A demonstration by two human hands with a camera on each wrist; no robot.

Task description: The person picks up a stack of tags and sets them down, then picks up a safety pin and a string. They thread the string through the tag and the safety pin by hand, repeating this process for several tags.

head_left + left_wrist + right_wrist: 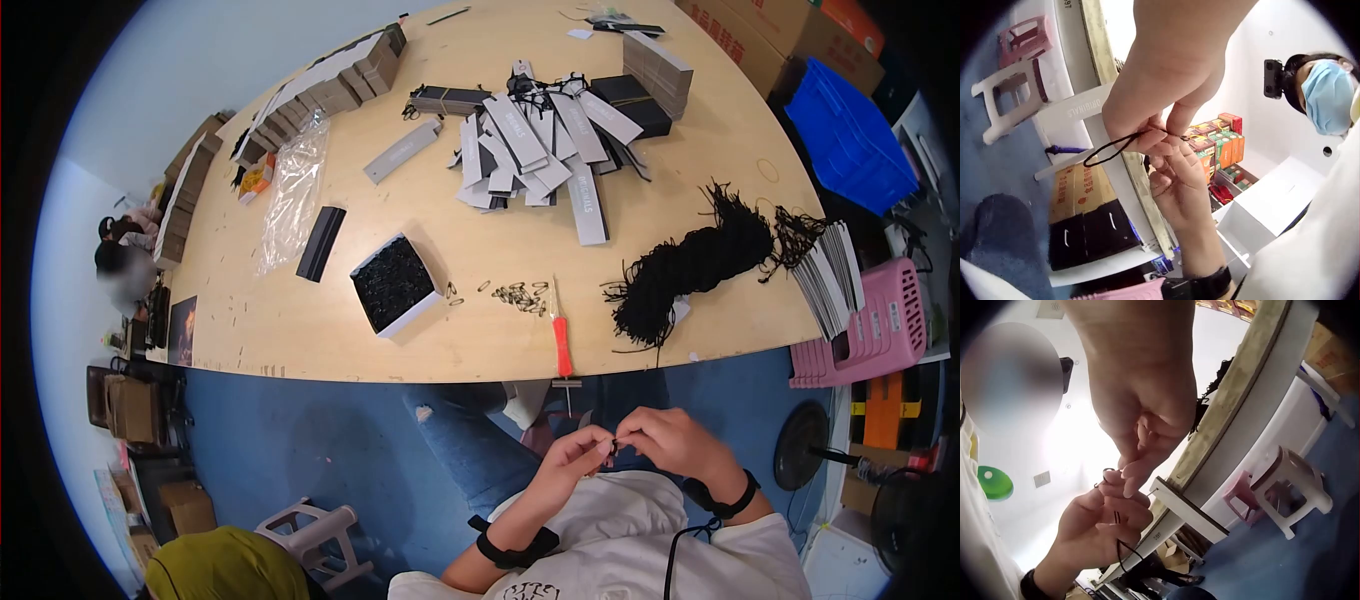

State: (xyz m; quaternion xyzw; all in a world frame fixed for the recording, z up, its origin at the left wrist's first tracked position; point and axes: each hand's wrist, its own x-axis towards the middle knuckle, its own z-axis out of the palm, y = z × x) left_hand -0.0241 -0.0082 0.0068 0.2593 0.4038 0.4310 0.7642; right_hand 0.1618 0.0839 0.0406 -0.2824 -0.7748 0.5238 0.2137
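Both hands meet in front of the lap, below the table's front edge. A thin black cord (1113, 156) runs between them, with a loop hanging out past the fingers in the left wrist view. My left hand (575, 458) pinches the cord, and its strand (1127, 550) also trails from the curled fingers in the right wrist view. The fingertips of my right hand (675, 440) pinch the cord right against the left fingertips, where a small dark curl (1108, 470) shows. Fingers partly hide that spot.
On the table lie a red-handled tool (562, 345), small metal pins (520, 298), a white box (412, 316) of black pieces, a black cord bundle (690, 270) and a heap of grey tags (515, 130). An "ORIGINALS" card (1082, 106) juts from the table edge.
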